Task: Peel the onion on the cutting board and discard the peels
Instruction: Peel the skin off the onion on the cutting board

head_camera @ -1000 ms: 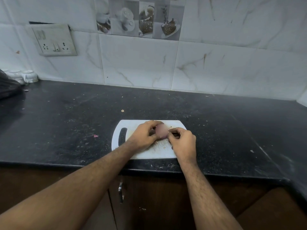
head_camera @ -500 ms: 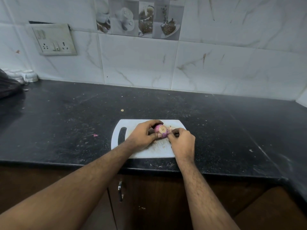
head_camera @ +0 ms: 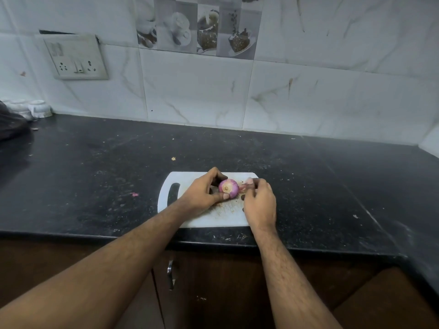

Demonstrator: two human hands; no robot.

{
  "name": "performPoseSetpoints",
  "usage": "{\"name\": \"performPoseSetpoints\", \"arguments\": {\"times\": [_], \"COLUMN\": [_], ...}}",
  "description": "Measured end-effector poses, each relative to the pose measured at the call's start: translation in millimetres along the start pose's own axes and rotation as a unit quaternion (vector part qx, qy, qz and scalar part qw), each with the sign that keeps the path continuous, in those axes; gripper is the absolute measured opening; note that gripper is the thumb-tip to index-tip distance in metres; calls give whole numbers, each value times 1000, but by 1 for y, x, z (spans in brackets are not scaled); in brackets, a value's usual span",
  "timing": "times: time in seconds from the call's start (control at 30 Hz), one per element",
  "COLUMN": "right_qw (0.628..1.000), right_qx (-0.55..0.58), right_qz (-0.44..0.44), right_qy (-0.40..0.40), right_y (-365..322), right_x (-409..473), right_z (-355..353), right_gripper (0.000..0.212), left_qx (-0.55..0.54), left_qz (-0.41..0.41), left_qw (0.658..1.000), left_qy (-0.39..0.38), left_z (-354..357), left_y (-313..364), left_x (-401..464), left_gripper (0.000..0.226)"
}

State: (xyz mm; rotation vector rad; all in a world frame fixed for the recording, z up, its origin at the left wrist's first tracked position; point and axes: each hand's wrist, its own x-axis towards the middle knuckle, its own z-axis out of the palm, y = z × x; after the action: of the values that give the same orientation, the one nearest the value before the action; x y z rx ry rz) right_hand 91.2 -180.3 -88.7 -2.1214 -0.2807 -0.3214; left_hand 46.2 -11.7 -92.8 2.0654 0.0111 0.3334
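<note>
While my left hand (head_camera: 202, 192) curls round the onion (head_camera: 228, 188), thumb on its near side and fingers over the far side, my right hand (head_camera: 259, 201) pinches a strip of peel (head_camera: 245, 186) just to the onion's right. The onion sits over the middle of the board (head_camera: 209, 220), its pale cut end turned toward me and its purple flesh mostly bare.

The step, as I judge it, is drawing this strip clear. To do it well I should keep the left grip firm but not crushing, pull the peel away to the right along the curve rather than straight out, so it comes off in one piece, then turn the onion to check the far side, which I cannot see from here. Thin skin will likely tear, so a slow pull is safer.

Small scraps and brown dust lie on the board near my hands, and they will need gathering with the strip. Where the peels should go is not clear to me; a dark bag (head_camera: 11, 124) lies at the far left of the counter (head_camera: 308, 186), well apart from the board. White cups (head_camera: 39, 108) stand beside it against the wall, below a socket plate (head_camera: 76, 59). A pink scrap (head_camera: 134, 194) and a tan crumb (head_camera: 173, 158) lie on the counter left of and beyond the board. Nothing lies between the board and the bag.
</note>
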Motion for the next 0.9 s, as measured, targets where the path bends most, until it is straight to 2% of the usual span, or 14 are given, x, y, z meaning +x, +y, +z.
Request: {"name": "performPoseSetpoints", "arguments": {"times": [0.1,0.23,0.37,0.73,0.9], "right_qw": [996,995,994,999,998], "right_qx": [-62,-66,-71,16,12], "right_qz": [-31,-8,-19,31,-52], "right_qy": [-58,-68,-81,36,-44], "right_y": [0,3,2,3,-2], "right_x": [-1,2,0,0,-3], "right_z": [-2,-3,-3,0,-8], "right_gripper": [23,22,19,15,34], "left_qx": [-15,-2,59,42,36], "left_qz": [9,21,53,24,42], "left_qw": [1000,999,997,999,998], "left_qy": [-12,-47,-7,16,23], "left_z": [1,3,7,4,6], "left_y": [-1,1,-1,2,2], "left_x": [0,2,5,1,1], "left_gripper": [36,48,52,46,46]}}
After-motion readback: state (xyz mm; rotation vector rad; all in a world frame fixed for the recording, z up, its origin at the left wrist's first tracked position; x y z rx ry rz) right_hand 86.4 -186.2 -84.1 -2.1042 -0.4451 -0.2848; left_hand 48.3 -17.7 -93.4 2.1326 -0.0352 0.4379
